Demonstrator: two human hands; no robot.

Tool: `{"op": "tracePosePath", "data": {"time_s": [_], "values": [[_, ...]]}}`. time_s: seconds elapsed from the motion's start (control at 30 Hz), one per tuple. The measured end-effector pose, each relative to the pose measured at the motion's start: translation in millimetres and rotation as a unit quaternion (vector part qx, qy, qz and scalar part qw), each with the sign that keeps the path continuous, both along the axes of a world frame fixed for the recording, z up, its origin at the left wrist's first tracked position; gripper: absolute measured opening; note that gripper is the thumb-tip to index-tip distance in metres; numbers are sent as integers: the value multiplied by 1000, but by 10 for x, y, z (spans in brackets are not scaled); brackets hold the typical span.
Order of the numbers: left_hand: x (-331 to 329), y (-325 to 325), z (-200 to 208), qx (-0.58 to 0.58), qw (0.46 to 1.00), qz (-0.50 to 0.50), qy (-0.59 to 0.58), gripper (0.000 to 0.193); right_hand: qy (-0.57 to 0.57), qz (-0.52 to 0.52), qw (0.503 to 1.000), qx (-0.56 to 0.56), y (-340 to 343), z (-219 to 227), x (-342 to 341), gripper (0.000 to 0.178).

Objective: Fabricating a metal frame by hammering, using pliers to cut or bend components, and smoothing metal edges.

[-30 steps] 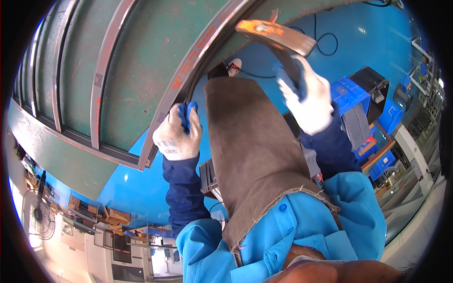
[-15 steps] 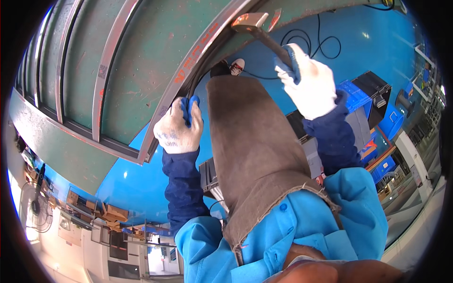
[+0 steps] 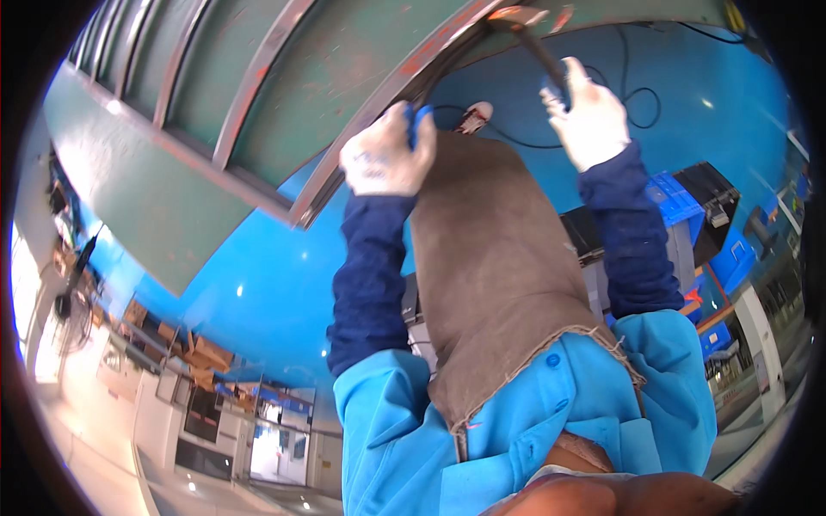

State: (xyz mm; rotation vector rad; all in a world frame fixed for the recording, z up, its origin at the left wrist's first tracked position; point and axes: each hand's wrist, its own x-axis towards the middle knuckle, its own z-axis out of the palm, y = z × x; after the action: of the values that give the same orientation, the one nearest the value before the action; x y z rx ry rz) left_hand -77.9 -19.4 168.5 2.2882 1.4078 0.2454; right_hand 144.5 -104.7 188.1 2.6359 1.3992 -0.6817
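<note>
My right hand [image 3: 592, 120], in a white glove with a blue palm, is closed round the dark handle of a hammer [image 3: 544, 58]. The hammer's broad head [image 3: 517, 16] is at the outer edge of a metal frame [image 3: 372, 120], near the top of the view; whether it touches cannot be told. My left hand [image 3: 387, 153], gloved alike, is closed on the side rail of this frame, a little above its near corner. The fingertips are partly hidden. The frame has several parallel crossbars and lies on a green, scratched worktable [image 3: 155, 206].
Black cable [image 3: 641, 96] lies looped on the blue floor beyond my right hand. Blue and black crates [image 3: 675, 206] stand to the right. My brown apron [image 3: 495, 232] hangs close to the table edge. A standing fan [image 3: 73, 310] and cardboard boxes [image 3: 206, 351] are at the lower left.
The view has shifted, so the frame, worktable and both hands appear higher and further right. Both hands keep their grips, and the hammer head stays by the frame's edge.
</note>
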Motion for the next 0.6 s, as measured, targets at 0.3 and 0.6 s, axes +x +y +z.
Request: {"op": "tracePosePath", "data": {"time_s": [0.3,0.6], "values": [[-821,-667,-4,-260,955,90,-107,28,-19,-47,998,-41,117,41,6,42],[-1656,-595,253,-266,905,220,-250,17,-29,-67,997,0,35,17,-136,29]]}}
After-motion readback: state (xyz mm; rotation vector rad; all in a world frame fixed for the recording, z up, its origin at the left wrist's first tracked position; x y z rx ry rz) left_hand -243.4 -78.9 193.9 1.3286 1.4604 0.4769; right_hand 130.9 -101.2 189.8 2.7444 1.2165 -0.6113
